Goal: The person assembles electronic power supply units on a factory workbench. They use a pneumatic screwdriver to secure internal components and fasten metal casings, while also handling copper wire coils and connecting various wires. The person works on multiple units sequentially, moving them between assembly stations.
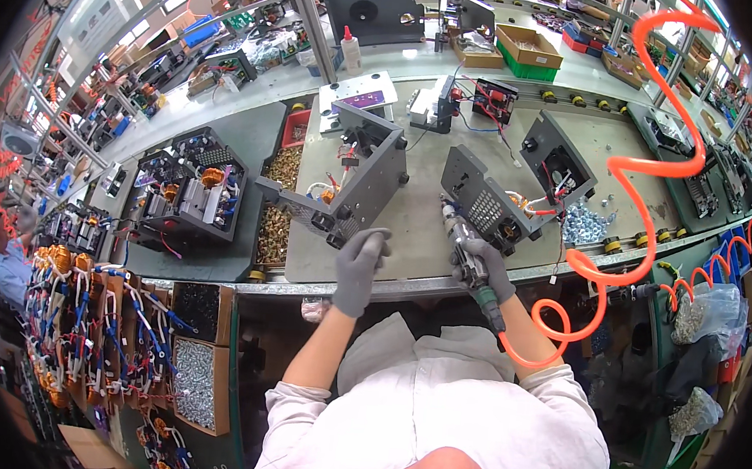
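My right hand [494,271], in a grey glove, grips a pneumatic screwdriver [475,272] whose tip points up and away, beside a dark metal chassis [486,199] with perforated panel on the right. An orange hose runs from the tool's rear end. My left hand [360,270], also gloved, has its fingers curled together just below the near corner of another bent grey chassis [371,182]. Whatever may be in those fingers is too small to make out. Both chassis stand upright on the work board [424,164], with wires and connectors inside.
An orange coiled hose [651,167] hangs at the right. Loose brass fasteners [283,167] fill a tray on the left; silvery ones [586,223] lie right. An assembled unit [192,182] sits at the left. Below it are wired coils [74,318] and a screw box [195,383].
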Demonstrator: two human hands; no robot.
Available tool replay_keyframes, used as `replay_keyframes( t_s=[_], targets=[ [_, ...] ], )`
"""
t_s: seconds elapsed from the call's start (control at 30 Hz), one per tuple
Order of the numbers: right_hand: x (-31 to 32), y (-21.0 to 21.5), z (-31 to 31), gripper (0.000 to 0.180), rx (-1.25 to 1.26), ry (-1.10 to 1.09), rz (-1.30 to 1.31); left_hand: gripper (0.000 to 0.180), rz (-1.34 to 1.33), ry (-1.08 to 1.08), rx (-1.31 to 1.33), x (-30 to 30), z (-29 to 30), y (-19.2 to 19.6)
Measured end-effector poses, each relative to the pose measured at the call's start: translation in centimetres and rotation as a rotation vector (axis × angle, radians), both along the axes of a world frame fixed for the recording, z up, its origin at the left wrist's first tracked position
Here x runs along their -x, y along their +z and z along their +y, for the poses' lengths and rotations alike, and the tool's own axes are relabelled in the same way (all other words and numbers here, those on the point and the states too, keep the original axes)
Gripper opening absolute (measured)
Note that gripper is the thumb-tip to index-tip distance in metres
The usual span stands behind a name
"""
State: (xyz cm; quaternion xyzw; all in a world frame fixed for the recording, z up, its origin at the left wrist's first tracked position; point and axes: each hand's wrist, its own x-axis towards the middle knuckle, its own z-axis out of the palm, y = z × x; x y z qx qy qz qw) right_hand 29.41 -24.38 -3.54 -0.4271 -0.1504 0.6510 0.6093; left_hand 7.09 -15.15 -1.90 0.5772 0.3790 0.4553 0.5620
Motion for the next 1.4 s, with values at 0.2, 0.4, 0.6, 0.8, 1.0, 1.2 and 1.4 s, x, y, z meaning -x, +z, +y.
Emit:
replay_keyframes(
  t_s=[0.2, 0.4, 0.6, 0.8, 1.0, 1.2, 1.4],
  targets=[
    [0.3, 1.0, -3.0, 0.040, -0.081, 0.188, 0.046, 0.039, -0.552, -0.462, 0.961, -3.9, 3.4, -5.9],
    [1.0, 2.4, -6.1, 0.043, -0.058, 0.199, 0.054, 0.037, -0.516, -0.400, 0.854, -6.4, 3.0, -4.6],
    [0.3, 0.4, -1.5, 0.041, -0.021, 0.013, -0.106, 0.035, -0.596, -0.377, 0.741, -5.5, 2.1, -6.6],
    [0.0, -0.2, 2.2, 0.035, -0.015, -0.034, -0.001, 0.036, -0.772, -0.515, 0.719, -5.3, 1.9, -7.4],
    [0.3, 0.2, 0.7, 0.038, -0.055, 0.056, 0.083, 0.038, -0.729, -0.429, 0.707, -5.0, 1.6, -6.9],
    [0.6, 2.2, -3.6, 0.040, -0.095, 0.221, 0.077, 0.037, -0.773, -0.492, 1.028, -5.8, 3.8, -6.6],
    [1.1, 3.7, -6.8, 0.058, -0.125, 0.284, 0.050, 0.031, -1.033, -0.659, 0.913, -7.0, 3.6, -6.2]
  ],
)
